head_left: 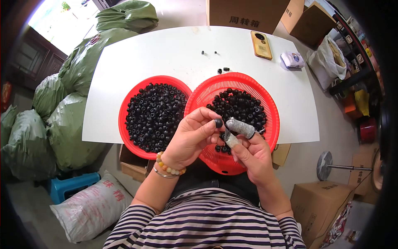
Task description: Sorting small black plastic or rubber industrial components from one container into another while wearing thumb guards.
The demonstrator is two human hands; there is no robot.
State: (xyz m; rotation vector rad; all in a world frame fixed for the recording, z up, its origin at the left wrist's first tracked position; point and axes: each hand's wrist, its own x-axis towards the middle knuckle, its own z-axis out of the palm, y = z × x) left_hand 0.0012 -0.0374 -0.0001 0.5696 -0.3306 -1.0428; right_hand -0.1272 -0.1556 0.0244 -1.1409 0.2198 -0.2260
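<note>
White tabletop (166, 58), rounded at the corners, set among cardboard boxes (244, 12) and stuffed green sacks (78, 66).

Left basket (124, 108): red plastic, round, filled with small black beads (155, 116). Right basket (248, 85): red, slotted wall, tipped toward the person over the table's near edge, holding a smaller heap of the same black beads (242, 106).

Left hand (188, 139): fingers curled in, thumb and forefinger pinched on one dark bead (218, 123) held above the right basket's near side; bead bracelet and metal bangle at the wrist (168, 169).

Right hand (253, 155): fingers bent close together, thumb and forefinger wrapped in grey finger guards (240, 127); a small blade-like tool sits between them, tip just beside the held bead. Exact grip on the tool cannot be told.

Loose items on the tabletop: a few stray black beads (222, 70), a gold phone (261, 45), a small white and purple container (292, 59).
</note>
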